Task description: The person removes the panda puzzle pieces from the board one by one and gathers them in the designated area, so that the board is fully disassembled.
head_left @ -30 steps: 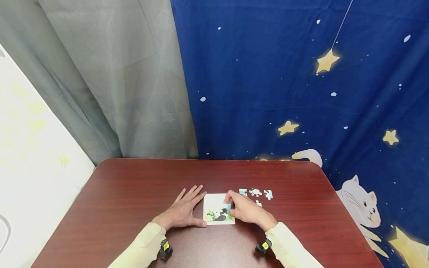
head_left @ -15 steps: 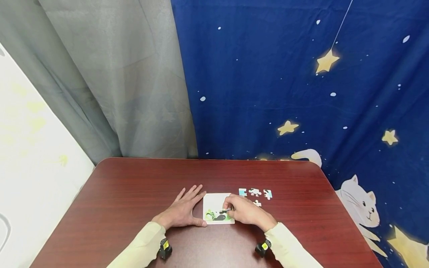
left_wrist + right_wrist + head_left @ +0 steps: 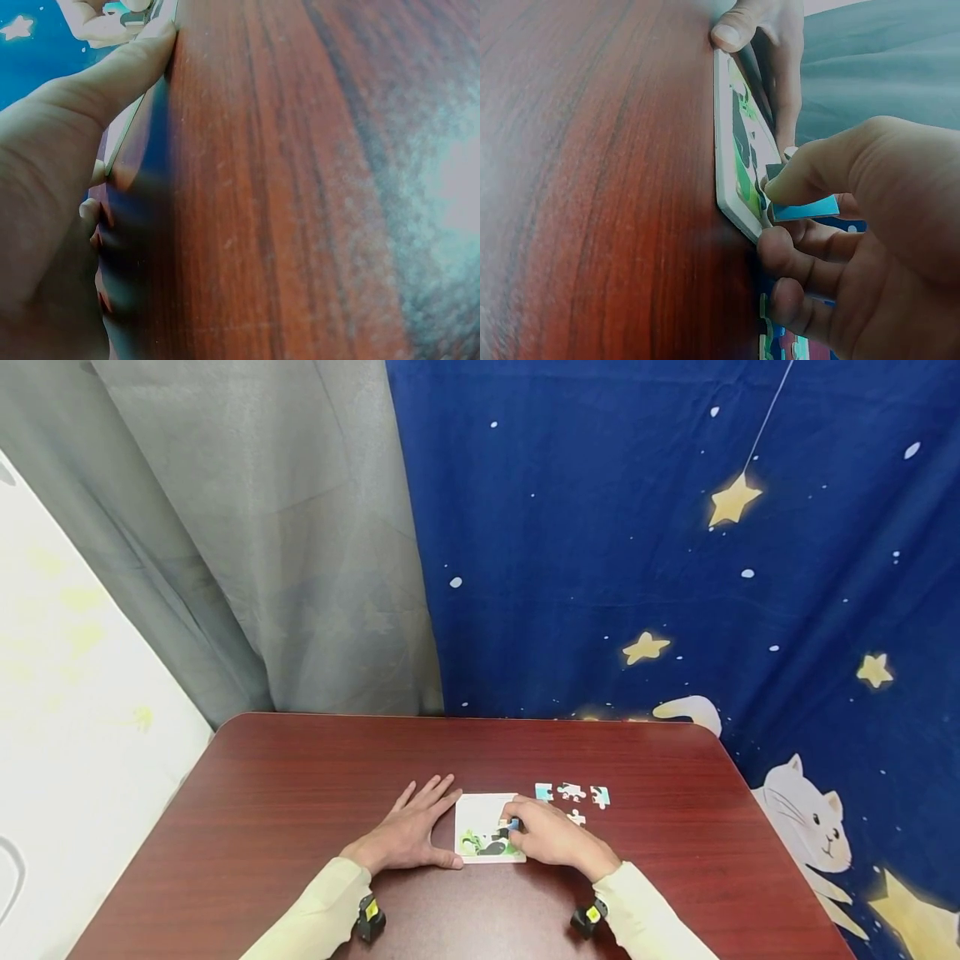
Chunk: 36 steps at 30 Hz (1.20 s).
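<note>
A white square puzzle board [image 3: 480,810] lies on the table, its lower part filled with green and black-and-white picture pieces. My left hand [image 3: 408,835] rests spread at the board's left side, thumb at the lower left corner and index fingertip by the upper left. Over the right part of the board, my right hand [image 3: 558,835] pinches a blue and dark puzzle piece [image 3: 806,208] between thumb and fingers. In the right wrist view this piece is tilted, close against the filled pieces; whether it is seated I cannot tell. The fingers partly hide it.
Several loose puzzle pieces [image 3: 572,791] lie on the table [image 3: 337,760] beyond and right of the right hand. A grey curtain [image 3: 337,527] and a blue star-patterned curtain [image 3: 562,568] hang behind the table's far edge.
In my right hand the puzzle piece has turned: its blue face showed, then it was nearly edge-on, and now blue shows again. My left hand has stayed in place.
</note>
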### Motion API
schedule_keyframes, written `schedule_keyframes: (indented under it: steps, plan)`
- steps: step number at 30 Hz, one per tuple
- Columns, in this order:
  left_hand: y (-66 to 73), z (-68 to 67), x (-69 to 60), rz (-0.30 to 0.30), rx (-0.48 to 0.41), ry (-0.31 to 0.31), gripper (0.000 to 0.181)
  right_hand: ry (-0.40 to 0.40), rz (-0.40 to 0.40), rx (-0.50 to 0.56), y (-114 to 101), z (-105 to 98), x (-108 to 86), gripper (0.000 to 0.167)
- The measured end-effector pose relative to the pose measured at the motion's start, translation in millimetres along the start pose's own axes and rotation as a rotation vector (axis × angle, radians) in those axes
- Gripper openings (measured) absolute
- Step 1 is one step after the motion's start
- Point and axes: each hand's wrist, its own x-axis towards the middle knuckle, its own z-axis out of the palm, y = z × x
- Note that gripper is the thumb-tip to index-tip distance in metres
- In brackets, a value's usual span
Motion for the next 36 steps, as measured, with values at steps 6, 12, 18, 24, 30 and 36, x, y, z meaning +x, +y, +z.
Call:
schedule_keyframes:
  steps: [6,12,18,24,30,36]
  plan:
    - [-0.1,-0.5,0.3,0.0,-0.002,0.002,0.115,-0.005,0.026,0.093,2,-1,-2.0,0.01]
    - [-0.3,0.8,0.4,0.005,-0.006,0.008,0.115,-0.004,0.064,0.164,3,-6,-7.7,0.01]
    - [-1.1,1.1,-0.3,0.017,-0.003,0.014,0.115,0.023,0.064,0.17,11,-9,-15.9,0.004]
    - [-1.0,1.4,-0.1,0.023,-0.003,0.018,0.114,0.04,0.072,0.222,22,-16,-27.5,0.009]
    - [-2.2,1.9,-0.2,0.021,-0.012,0.015,0.115,0.08,0.121,0.265,35,-31,-41.1,0.011]
    - [-2.7,1.5,0.2,0.022,-0.014,0.015,0.115,0.107,0.183,0.296,49,-42,-54.1,0.009]
